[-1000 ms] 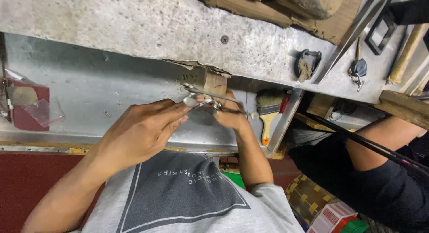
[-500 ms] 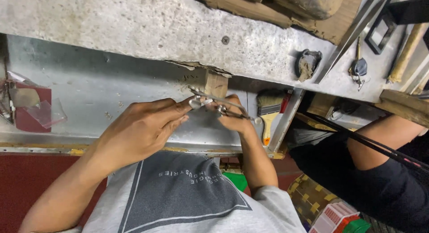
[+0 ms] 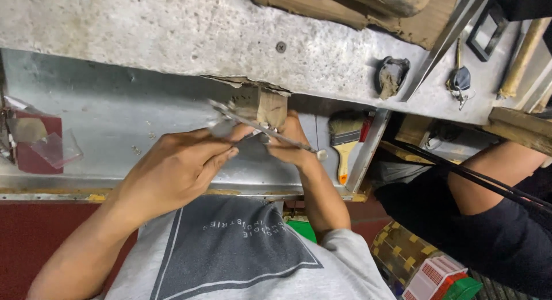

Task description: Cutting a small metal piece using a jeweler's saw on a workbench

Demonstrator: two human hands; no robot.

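Grey metal workbench point(image 3: 115, 116): since a second ago, left hand point(image 3: 172, 170) and right hand point(image 3: 290, 142) have lifted slightly, together gripping the thin metal tool point(image 3: 261, 129) against the wooden peg point(image 3: 270, 107).

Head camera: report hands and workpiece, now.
Left hand pinches a small metal piece. Right hand holds thin metal file across it, by the wooden peg. Paintbrush lies beside, apart.

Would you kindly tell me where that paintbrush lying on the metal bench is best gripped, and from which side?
Grip the paintbrush by its yellow wooden handle, which narrows below the metal band. In the head view the handle points toward the bench's near edge and lies bare, so coming from that near side looks easiest. The bristles point toward the concrete ledge, where there is less room.
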